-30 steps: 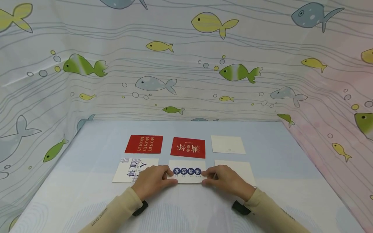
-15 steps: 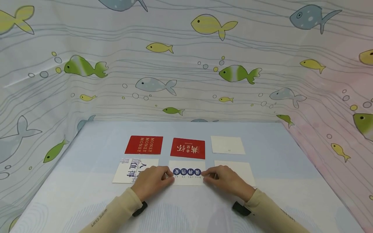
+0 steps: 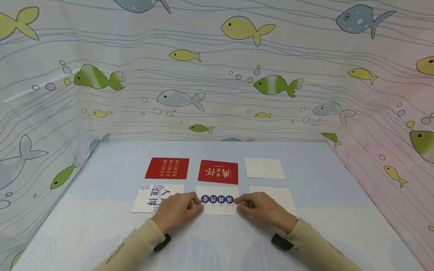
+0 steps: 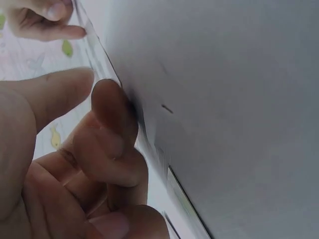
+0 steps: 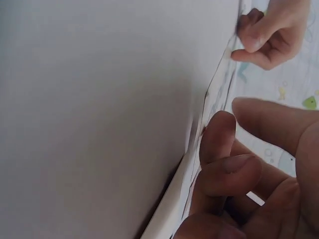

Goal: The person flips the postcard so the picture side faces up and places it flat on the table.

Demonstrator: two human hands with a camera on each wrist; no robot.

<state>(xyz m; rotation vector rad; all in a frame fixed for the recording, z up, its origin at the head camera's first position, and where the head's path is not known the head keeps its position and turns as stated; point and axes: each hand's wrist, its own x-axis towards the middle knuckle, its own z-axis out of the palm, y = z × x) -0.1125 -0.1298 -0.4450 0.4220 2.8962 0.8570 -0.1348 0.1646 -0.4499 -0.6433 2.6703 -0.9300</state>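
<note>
A white card with a row of dark blue printed circles lies flat on the table, front row centre. At its left edge, the fingertips of my left hand touch or nearly touch the card. My right hand is placed likewise at the right edge. In both wrist views the fingers bend loosely, index tip close to the table surface and thumb tip beside it, with no card visible between them. My left hand partly covers a white card with large blue characters; my right partly covers a plain white card.
Behind lie a red card with MONEY lettering, a red card with gold-toned characters and a whitish card. The pale table meets fish-printed cloth walls at the back and sides.
The front edge of the card with blue circles, slightly bowed and pinched at both corners a second ago, now lies flat. My thumbs have shifted off its corners; the hands have otherwise hardly moved.
</note>
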